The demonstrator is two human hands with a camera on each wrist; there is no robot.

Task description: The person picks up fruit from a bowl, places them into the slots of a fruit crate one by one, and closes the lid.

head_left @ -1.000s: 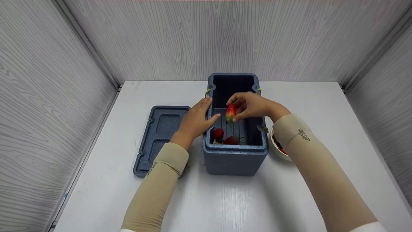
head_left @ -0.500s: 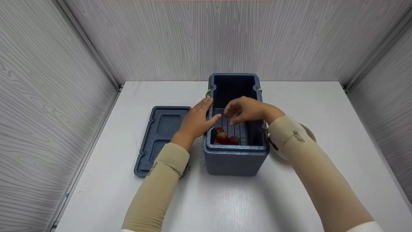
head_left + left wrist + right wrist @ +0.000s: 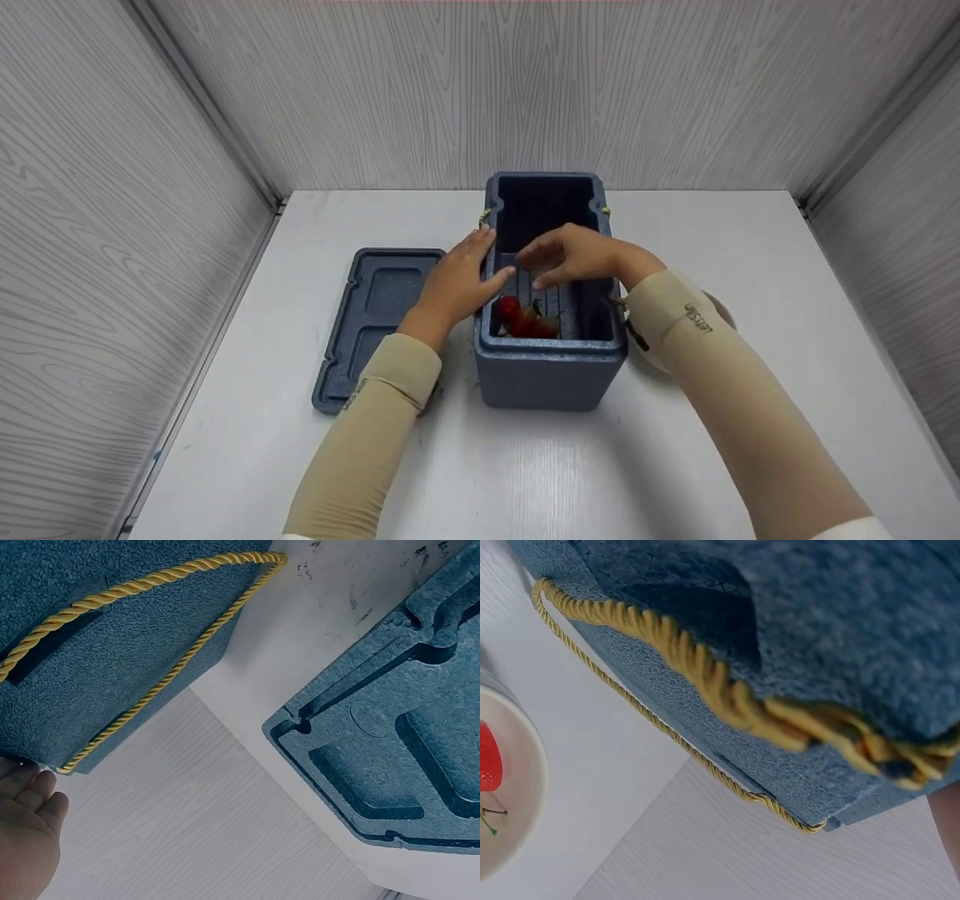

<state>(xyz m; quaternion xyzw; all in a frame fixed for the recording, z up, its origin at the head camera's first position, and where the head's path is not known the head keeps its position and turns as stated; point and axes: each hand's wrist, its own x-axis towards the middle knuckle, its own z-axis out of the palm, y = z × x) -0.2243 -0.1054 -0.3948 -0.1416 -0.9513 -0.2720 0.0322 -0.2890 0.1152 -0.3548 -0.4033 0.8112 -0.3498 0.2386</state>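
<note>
A deep blue foam box (image 3: 551, 384) stands uncovered in the middle of the table. Several red fruits (image 3: 529, 325), strawberries among them, lie on its floor at the near end. My left hand (image 3: 457, 283) rests on the box's left rim with straight fingers, its thumb reaching over the inside. Above the fruit, my right hand (image 3: 579, 256) hangs within the opening, fingers loosely bent and nothing between them. The left wrist view shows a yellow rope handle (image 3: 142, 585) on the box's side; another rope (image 3: 697, 667) crosses the right wrist view.
Left of the box lies its blue lid (image 3: 341, 330), recessed side up. To the right, a white bowl (image 3: 721, 306) is mostly hidden under my right forearm. A red fruit (image 3: 489, 757) and thin stems show inside it in the right wrist view. Wood-grain panels (image 3: 540, 90) enclose the table.
My right hand has let go of the strawberry, which has dropped among the other fruit at the box's near end. The fruit has shifted there. My left hand has stayed on the rim.
</note>
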